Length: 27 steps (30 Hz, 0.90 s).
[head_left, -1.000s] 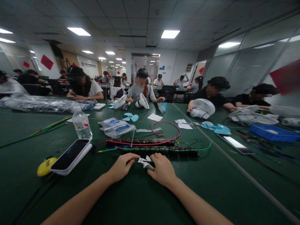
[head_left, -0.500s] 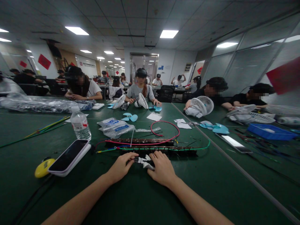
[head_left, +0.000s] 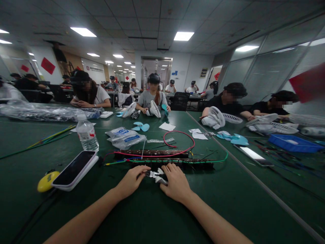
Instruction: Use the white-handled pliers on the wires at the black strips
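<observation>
My right hand (head_left: 175,181) is closed around white-handled pliers (head_left: 160,180) just above the green table. The tool's metal jaws point left. At the jaw tips, the thumb and forefinger of my left hand (head_left: 132,179) are pinched together; what lies between them is too small to make out. Right behind both hands are two long dark wire-holding strips, the nearer strip (head_left: 198,165) and the farther strip (head_left: 152,154). A red wire (head_left: 194,142) loops over them, and a green wire (head_left: 224,157) runs along the nearer one. An upright white cable tie (head_left: 143,149) sticks up there.
On the left are a phone (head_left: 76,169), a yellow round object (head_left: 48,181) and a water bottle (head_left: 87,134). A plastic bag (head_left: 125,138) lies behind the strips. To the right are another phone (head_left: 254,156) and a blue tray (head_left: 294,143). Co-workers sit opposite with fans (head_left: 214,118).
My hands and the pliers stay in nearly the same place. Across the table, a co-worker has lifted a blue fan blade. At right, another person's fan grille has swung down to the right.
</observation>
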Each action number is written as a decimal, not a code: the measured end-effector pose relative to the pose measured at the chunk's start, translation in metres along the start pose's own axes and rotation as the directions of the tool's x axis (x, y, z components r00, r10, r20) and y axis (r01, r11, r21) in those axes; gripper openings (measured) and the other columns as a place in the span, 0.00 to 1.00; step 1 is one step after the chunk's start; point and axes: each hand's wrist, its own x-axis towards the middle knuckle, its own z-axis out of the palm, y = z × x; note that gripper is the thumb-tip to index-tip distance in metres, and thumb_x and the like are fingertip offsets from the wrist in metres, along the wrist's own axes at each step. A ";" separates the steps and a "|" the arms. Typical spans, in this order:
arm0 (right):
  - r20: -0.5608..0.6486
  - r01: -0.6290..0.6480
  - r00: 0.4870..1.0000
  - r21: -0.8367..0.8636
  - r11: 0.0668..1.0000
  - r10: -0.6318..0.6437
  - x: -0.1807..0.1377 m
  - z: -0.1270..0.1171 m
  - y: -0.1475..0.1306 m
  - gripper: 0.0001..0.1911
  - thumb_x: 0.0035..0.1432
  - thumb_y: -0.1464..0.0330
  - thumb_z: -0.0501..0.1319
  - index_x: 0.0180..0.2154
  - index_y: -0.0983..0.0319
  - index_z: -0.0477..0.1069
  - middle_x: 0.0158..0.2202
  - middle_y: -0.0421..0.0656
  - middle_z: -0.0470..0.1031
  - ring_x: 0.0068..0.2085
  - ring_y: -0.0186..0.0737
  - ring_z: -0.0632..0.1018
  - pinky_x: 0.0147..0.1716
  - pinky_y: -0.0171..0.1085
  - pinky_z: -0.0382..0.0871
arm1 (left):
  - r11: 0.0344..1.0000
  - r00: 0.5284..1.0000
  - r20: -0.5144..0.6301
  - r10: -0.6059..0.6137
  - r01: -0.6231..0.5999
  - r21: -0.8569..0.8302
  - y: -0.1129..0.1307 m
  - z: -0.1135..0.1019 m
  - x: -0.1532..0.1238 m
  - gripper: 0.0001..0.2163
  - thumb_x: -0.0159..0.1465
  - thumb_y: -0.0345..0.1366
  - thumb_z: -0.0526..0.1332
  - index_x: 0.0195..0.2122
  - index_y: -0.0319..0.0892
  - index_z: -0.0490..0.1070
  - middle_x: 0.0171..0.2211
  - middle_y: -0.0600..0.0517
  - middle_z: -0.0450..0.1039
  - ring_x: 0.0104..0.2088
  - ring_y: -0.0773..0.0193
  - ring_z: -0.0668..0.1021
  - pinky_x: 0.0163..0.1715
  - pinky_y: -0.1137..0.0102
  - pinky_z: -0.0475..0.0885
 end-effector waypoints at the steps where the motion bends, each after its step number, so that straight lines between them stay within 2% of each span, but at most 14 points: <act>1: -0.001 -0.002 1.000 -0.002 1.000 0.002 0.000 0.000 0.000 0.25 0.48 0.60 0.61 0.49 0.61 0.64 0.45 0.48 0.65 0.45 0.48 0.65 0.44 0.42 0.57 | 1.000 1.000 0.001 0.002 -0.002 -0.001 0.000 0.000 0.000 0.14 0.64 0.28 0.54 0.49 0.44 0.70 0.46 0.49 0.75 0.45 0.60 0.76 0.49 0.62 0.71; 20: -0.019 -0.008 1.000 -0.014 1.000 0.008 -0.001 0.001 -0.001 0.21 0.49 0.60 0.61 0.45 0.61 0.66 0.44 0.48 0.66 0.46 0.48 0.65 0.44 0.42 0.57 | 1.000 1.000 0.030 -0.004 0.003 0.019 0.005 -0.003 0.000 0.15 0.63 0.25 0.54 0.49 0.44 0.69 0.44 0.49 0.74 0.44 0.60 0.75 0.48 0.63 0.70; 27: 0.054 -0.010 0.999 -0.009 1.000 0.011 0.001 0.003 0.001 0.18 0.50 0.60 0.61 0.42 0.61 0.67 0.41 0.46 0.68 0.41 0.44 0.68 0.40 0.39 0.58 | 1.000 0.999 0.039 -0.010 0.009 0.027 0.005 -0.002 0.001 0.14 0.63 0.25 0.54 0.49 0.44 0.69 0.44 0.49 0.74 0.44 0.60 0.75 0.48 0.64 0.70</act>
